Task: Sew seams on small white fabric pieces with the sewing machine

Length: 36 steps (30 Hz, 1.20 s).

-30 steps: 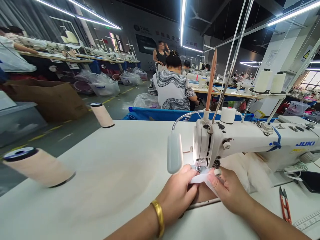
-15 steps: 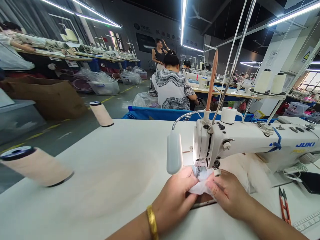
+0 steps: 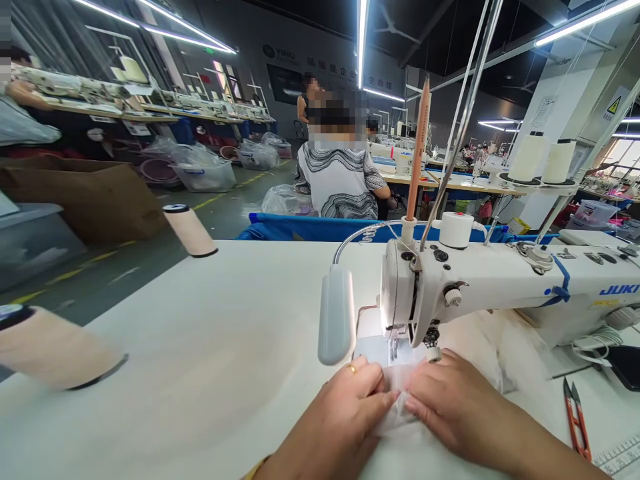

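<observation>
Sheer white fabric [image 3: 399, 410] is bunched between my two hands, just in front of the needle of the white sewing machine [image 3: 480, 280]. My left hand [image 3: 350, 400] pinches its left side, thumb against the curled fingers, with a ring on one finger. My right hand [image 3: 450, 400] grips the right side, its thumb pointing at the left thumb. The metal needle plate [image 3: 369, 343] shows to the left of the presser foot [image 3: 394, 348]. More of the sheer fabric lies behind my right wrist, under the machine arm.
A grey lamp [image 3: 336, 317] hangs left of the needle. Two thread cones, one near [image 3: 60, 347] and one far [image 3: 191, 231], stand at the table's left edge. Red-handled thread snips [image 3: 577, 417] and a ruler [image 3: 620, 457] lie at right. A person [image 3: 340, 173] sits ahead.
Both hands have drawn the fabric toward me, away from the presser foot, baring the needle plate. The camera view has shifted slightly.
</observation>
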Available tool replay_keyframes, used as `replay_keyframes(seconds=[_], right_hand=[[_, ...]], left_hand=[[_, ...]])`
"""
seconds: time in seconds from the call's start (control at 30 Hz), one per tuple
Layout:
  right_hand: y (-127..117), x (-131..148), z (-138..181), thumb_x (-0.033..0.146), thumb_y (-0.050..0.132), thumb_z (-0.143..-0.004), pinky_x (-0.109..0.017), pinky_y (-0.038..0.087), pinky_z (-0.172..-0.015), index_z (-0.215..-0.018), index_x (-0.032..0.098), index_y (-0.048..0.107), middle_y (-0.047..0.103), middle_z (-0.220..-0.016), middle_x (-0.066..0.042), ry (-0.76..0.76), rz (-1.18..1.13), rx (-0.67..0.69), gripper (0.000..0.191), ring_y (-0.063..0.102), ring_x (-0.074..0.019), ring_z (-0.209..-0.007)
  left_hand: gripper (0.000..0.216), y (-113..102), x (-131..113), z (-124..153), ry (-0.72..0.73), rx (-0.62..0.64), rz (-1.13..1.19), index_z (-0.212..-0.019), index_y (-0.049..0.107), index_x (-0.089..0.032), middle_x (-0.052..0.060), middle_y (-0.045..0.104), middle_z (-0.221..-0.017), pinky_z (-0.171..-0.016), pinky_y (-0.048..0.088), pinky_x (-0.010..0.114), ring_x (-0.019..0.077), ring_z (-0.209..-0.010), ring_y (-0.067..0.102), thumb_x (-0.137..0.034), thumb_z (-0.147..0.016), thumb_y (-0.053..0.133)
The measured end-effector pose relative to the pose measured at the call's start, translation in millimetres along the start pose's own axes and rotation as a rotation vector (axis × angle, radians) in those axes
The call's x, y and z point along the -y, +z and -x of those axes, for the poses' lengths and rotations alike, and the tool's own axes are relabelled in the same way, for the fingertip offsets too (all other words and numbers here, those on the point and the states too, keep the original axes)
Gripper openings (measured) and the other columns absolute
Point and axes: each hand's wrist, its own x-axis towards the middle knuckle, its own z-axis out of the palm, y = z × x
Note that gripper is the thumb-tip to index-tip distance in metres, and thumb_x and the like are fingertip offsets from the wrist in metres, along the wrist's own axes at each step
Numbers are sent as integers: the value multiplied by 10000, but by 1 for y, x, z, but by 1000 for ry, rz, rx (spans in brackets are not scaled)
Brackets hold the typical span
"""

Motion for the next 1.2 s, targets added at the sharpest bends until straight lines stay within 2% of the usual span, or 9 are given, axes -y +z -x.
replay_keyframes(seconds=[0.3,0.43,0.53,0.67,0.8,0.87,1.0,1.1,1.2], right_hand=[[6,-6,-2,192,485,-1076,-354,441,-750,-902,233,565,706,-919,-57,73,-32,-52,196,577,-254,-859],[6,-4,-2,336,623,-1069,-375,469,-810,-1056,236,630,739,-1004,-60,100,-107,-50,101,619,-278,-934],[11,0,-2,445,781,-960,-408,482,-889,-1217,235,630,746,-1140,-86,107,-162,-47,365,635,-309,-1027],[18,1,-8,165,598,-966,-387,473,-835,-1105,218,654,738,-1050,-85,181,-140,-105,159,622,-285,-941],[13,-3,-14,71,494,-948,-335,479,-823,-1043,241,665,738,-981,-38,215,-319,-204,259,631,-239,-899],[9,-5,-13,80,511,-948,-327,483,-818,-1047,242,670,739,-975,-31,206,-351,-204,247,636,-231,-889],[3,-4,-5,83,585,-937,-344,467,-837,-997,250,679,736,-946,-18,80,-245,-50,201,622,-229,-879],[-2,0,0,99,617,-957,-363,453,-865,-956,251,675,747,-991,-18,10,-161,38,163,631,-231,-921],[-5,3,1,116,644,-959,-373,447,-862,-942,238,666,751,-1021,-22,15,-108,67,125,632,-234,-939]], left_hand=[[376,0,10,-4,-80,102,-7,-821,699,-202,47,603,-784,-596,338,293,195,-696,521,-5,-948,404],[334,2,15,-6,-112,115,51,-822,714,-201,49,595,-781,-590,342,286,199,-699,517,-77,-980,447],[335,2,17,-10,-171,156,152,-784,696,-206,41,594,-785,-597,377,275,191,-701,535,-144,-1014,461],[359,-3,21,-19,-384,267,376,-741,723,-224,18,601,-797,-670,474,265,184,-755,609,-231,-1018,495],[383,-8,26,-24,-536,300,471,-757,762,-231,2,612,-819,-678,500,263,175,-745,620,-331,-1034,517],[372,-9,25,-22,-490,296,445,-762,765,-233,-1,606,-800,-661,487,263,172,-723,603,-302,-1030,517],[340,-10,16,-10,-210,218,268,-814,765,-235,28,620,-801,-634,428,287,200,-753,595,-120,-972,487],[348,-12,6,-2,-49,137,138,-828,713,-217,48,691,-877,-688,445,326,219,-801,595,-43,-980,453],[358,-13,2,-2,37,148,93,-875,694,-215,34,736,-881,-750,480,369,224,-793,605,-27,-1015,424]])
